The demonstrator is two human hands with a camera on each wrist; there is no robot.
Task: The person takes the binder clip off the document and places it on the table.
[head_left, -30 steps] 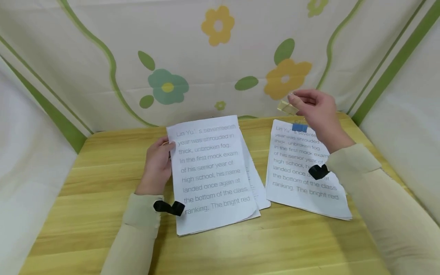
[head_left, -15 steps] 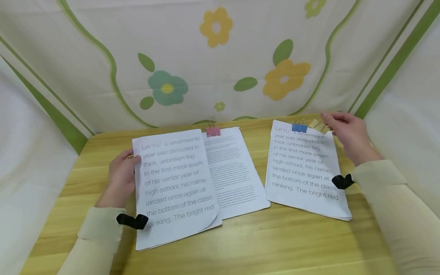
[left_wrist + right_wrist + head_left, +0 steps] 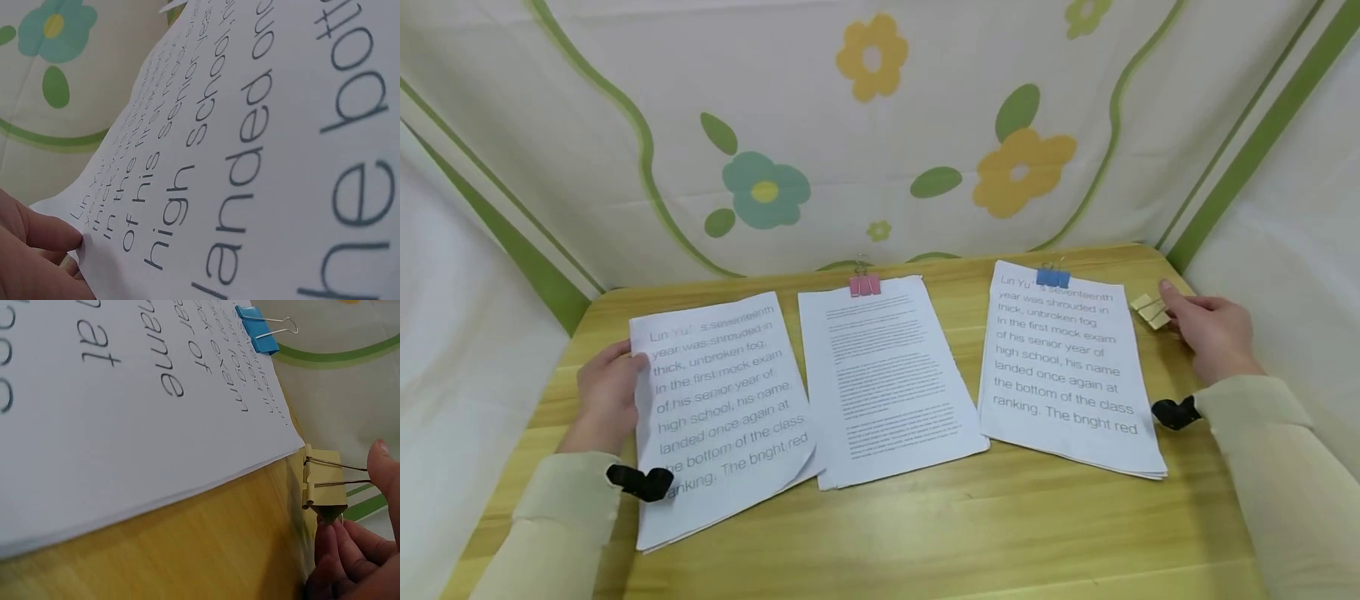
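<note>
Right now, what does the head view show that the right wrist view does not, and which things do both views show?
Only the head view shows the left hand holding the left stack of paper, the middle stack with its pink clip, and the flowered cloth in full.

Only the right wrist view shows the wire handles of the yellow clip and the fingertips pinching it.

Both show the right hand, the yellow clip, the blue clip, the right stack and the wooden table.

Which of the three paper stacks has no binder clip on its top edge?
The leftmost stack, held by the left hand; the other two carry pink and blue clips.
</note>
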